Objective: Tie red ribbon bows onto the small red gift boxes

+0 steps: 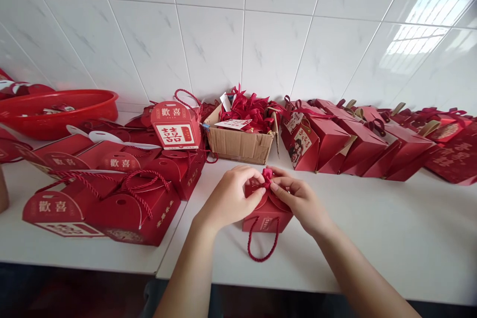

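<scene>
A small red gift box (267,219) stands on the white counter (372,238) in front of me, its red cord handle hanging toward the front edge. On its top sits a small red ribbon bow (267,176). My left hand (233,198) curls over the box's left top flap, fingers pinched at the bow. My right hand (296,198) rests on the right flap, thumb and fingers pinched on the bow from the other side.
A cardboard carton (240,144) full of red ribbons stands behind the box. Folded and opened red gift boxes (122,198) lie at the left, a row of assembled red boxes (357,146) at the right. A red plastic basin (55,109) sits far left. White tiled wall behind.
</scene>
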Available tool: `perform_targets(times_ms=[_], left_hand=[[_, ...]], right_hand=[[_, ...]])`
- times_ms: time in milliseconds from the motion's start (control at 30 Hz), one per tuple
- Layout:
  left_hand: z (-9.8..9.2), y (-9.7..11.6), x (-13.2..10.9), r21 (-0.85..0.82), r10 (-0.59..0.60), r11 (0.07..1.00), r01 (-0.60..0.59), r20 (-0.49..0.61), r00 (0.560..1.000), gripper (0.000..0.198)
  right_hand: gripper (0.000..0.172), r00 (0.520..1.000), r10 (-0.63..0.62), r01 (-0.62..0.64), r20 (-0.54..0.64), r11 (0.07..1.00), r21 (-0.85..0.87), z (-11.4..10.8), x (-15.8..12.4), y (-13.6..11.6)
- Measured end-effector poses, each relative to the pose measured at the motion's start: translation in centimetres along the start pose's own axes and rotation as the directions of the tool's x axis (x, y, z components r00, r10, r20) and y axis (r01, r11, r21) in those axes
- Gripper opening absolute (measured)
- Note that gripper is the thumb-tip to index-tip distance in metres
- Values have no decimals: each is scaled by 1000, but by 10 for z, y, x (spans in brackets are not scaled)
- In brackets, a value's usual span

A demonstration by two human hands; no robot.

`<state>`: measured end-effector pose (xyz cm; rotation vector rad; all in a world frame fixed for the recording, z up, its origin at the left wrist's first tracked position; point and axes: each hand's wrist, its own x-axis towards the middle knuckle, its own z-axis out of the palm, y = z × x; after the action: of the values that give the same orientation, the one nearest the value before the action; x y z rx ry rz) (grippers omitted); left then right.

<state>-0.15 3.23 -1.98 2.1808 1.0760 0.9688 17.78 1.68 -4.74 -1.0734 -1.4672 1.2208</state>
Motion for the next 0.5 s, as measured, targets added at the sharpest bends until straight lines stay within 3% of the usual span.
perform_targets(times_ms=[300, 500], left_hand=[[8, -2, 2, -40, -68, 997, 66, -62, 996, 10], [4, 1, 0, -107, -112, 988, 114, 18, 993, 9]], right_hand=[[30, 1000, 12, -13, -7, 993, -117, -3, -3, -10], [36, 1000, 10, -9, 2, 960, -280, -18, 0, -13]])
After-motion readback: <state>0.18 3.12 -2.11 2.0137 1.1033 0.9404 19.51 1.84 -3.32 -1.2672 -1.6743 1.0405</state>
